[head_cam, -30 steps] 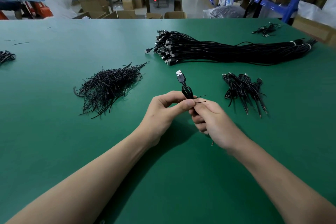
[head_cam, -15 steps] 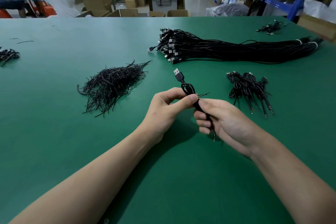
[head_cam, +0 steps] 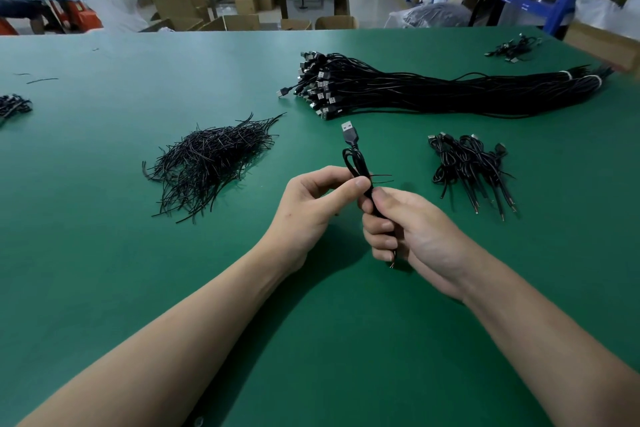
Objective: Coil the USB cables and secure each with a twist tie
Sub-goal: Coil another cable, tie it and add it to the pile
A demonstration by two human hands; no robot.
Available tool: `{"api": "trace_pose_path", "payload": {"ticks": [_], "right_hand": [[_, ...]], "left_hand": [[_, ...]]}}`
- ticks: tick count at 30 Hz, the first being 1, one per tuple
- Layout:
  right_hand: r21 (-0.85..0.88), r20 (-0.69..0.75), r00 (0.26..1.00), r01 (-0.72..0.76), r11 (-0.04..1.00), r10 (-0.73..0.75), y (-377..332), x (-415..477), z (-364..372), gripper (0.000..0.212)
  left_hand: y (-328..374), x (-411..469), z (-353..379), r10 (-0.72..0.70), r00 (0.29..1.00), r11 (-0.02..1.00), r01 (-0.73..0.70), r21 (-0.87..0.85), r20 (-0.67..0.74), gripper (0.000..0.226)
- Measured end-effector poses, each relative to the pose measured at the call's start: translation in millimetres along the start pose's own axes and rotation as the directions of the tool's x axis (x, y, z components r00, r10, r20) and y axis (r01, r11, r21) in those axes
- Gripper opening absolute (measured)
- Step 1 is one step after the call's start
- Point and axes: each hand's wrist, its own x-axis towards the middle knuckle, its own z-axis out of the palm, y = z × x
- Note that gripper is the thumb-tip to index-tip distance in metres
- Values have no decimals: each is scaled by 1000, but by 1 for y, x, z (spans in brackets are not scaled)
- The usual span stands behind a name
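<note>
I read the USB cable (head_cam: 356,163) in the grip as black, its plug (head_cam: 348,131) tipped silver. The twist tie (head_cam: 381,178) at the grip is black. Left of the grip, the tie pile (head_cam: 211,163) is black throughout. Right of the grip, the coiled cables (head_cam: 467,163) are black. Beyond the grip, the long bundle (head_cam: 450,94) is black with silver plugs and white bands. The table (head_cam: 311,340) is plain green.
</note>
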Motion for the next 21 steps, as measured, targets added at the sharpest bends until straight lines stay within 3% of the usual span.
{"api": "trace_pose_path", "payload": {"ticks": [2, 6, 13, 18, 21], "right_hand": [[-71, -58, 998, 31, 997, -35, 1, 1, 2, 29], [-237, -154, 980, 90, 967, -129, 5, 4, 5, 30], [-278, -216, 955, 140, 950, -204, 10, 8, 9, 31], [-567, -237, 905, 167, 807, -354, 13, 9, 9, 29], [-584, -225, 907, 166, 794, -355, 11, 7, 9, 29]], "left_hand": [[-1, 0, 0, 8, 1000, 1000, -8, 28, -6, 25], [-3, 0, 1, -4, 1000, 999, 6, 41, -31, 16], [-4, -2, 7, -30, 996, 999, 33, 39, -79, 16], [-2, -4, 13, -64, 993, 998, 62, -26, -101, 12], [0, -5, 15, -41, 995, 999, 41, 0, -95, 15]]}}
